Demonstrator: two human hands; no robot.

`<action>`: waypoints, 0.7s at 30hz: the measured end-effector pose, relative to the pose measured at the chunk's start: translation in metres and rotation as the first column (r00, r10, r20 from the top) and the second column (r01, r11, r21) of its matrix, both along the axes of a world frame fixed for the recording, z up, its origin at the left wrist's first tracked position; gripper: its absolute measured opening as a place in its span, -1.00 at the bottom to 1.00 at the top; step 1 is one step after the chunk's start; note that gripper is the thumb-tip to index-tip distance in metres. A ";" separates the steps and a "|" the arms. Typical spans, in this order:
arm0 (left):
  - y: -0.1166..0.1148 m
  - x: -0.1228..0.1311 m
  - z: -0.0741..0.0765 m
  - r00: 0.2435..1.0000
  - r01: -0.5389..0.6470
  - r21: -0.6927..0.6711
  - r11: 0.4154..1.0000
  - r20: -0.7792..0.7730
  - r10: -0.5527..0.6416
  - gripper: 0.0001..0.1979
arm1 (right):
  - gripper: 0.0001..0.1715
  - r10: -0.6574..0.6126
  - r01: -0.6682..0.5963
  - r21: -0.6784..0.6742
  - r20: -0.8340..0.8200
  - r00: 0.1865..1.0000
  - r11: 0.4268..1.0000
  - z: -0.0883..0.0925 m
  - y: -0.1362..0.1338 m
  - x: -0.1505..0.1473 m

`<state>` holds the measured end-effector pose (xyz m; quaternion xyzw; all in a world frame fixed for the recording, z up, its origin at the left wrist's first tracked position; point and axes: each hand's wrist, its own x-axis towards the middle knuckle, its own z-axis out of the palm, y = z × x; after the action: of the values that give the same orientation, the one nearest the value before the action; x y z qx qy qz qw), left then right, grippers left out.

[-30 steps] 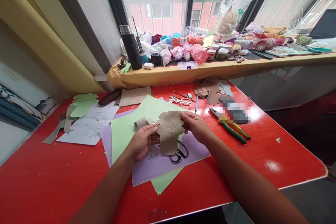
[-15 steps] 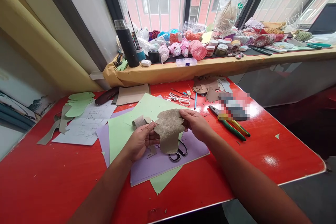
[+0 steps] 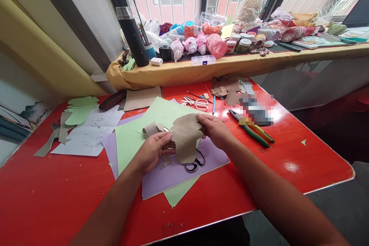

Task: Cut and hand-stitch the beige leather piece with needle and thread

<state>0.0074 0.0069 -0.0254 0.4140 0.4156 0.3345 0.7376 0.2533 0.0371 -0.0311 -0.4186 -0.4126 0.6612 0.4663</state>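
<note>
Both my hands hold a beige, tree-shaped piece of leather (image 3: 186, 138) just above the red table (image 3: 57, 196). My left hand (image 3: 151, 152) pinches its left edge, and a curled beige strip (image 3: 151, 128) sticks up behind the thumb. My right hand (image 3: 215, 130) grips the upper right edge. Under the piece lie black-handled scissors (image 3: 194, 163) on purple paper (image 3: 173, 175) and a light green sheet (image 3: 135, 138).
Green-handled pliers (image 3: 252, 132), white scissors (image 3: 197, 103), a blue pencil (image 3: 213, 104) and brown cut-outs (image 3: 229, 90) lie to the right. Green paper shapes (image 3: 79, 107) and a printed sheet (image 3: 90, 134) lie left. The sill holds a black flask (image 3: 131, 36), jars and yarn.
The view has tilted down a little, so everything sits higher in the picture. My hands keep the same hold on the leather piece.
</note>
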 end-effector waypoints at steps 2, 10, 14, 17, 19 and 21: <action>0.001 -0.001 0.000 1.000 0.005 0.003 1.000 -0.006 -0.005 -0.54 | -0.46 -0.002 0.002 -0.002 -0.003 1.000 1.000 0.001 0.000 0.000; -0.006 0.004 0.004 0.971 0.186 0.119 0.975 -0.172 -0.164 -0.52 | -0.48 -0.031 0.031 -0.004 -0.021 0.999 1.000 0.000 -0.002 -0.001; -0.009 0.003 0.010 0.959 0.169 0.165 0.972 -0.254 -0.123 -0.63 | -0.48 -0.010 0.010 0.000 -0.017 1.000 1.000 0.003 -0.003 -0.002; -0.005 -0.007 0.017 0.984 -0.078 0.270 0.960 -0.136 0.118 -0.72 | -0.48 0.053 -0.053 0.003 0.026 0.998 0.999 0.008 -0.007 -0.004; -0.001 -0.014 0.023 0.953 -0.291 0.248 0.924 -0.006 0.302 -0.71 | -0.49 0.145 -0.147 0.010 0.112 0.983 0.989 0.010 -0.011 -0.007; 0.001 -0.020 0.028 0.906 -0.422 0.183 0.888 0.081 0.414 -0.68 | -0.51 0.242 -0.255 0.028 0.233 0.942 0.967 0.012 -0.016 -0.012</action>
<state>-0.0121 0.0082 0.0030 0.3787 0.4452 0.5329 0.6119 0.2415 0.0212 -0.0196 -0.4226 -0.5317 0.6500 0.3408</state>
